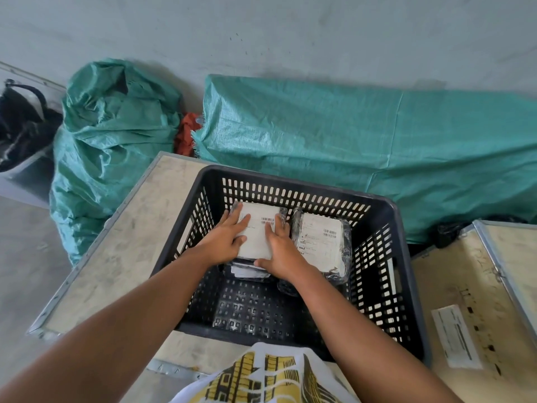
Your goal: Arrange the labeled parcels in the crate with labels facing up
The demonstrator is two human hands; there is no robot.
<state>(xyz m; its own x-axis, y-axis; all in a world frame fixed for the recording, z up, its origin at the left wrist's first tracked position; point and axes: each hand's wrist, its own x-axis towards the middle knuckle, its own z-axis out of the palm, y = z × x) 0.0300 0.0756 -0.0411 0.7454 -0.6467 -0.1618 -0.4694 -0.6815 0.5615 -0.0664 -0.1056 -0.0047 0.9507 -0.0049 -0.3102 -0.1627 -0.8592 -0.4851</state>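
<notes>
A black slotted plastic crate (pixel 386 257) stands on a wooden case. Inside, at the far left, lies a parcel (pixel 257 234) in clear wrap with its white barcode label facing up; it rests on top of another parcel whose edge shows below it. My left hand (pixel 225 241) lies flat on its left side and my right hand (pixel 280 251) grips its right and near edge. A second labeled parcel (pixel 321 242) lies beside it on the right, label up, untouched.
The crate sits on a wooden case (pixel 116 251) with metal edging; another case (pixel 470 301) with a white sticker is to the right. Green woven sacks (pixel 363 141) lie behind against the wall. A white and yellow bag (pixel 267 376) lies at the near edge.
</notes>
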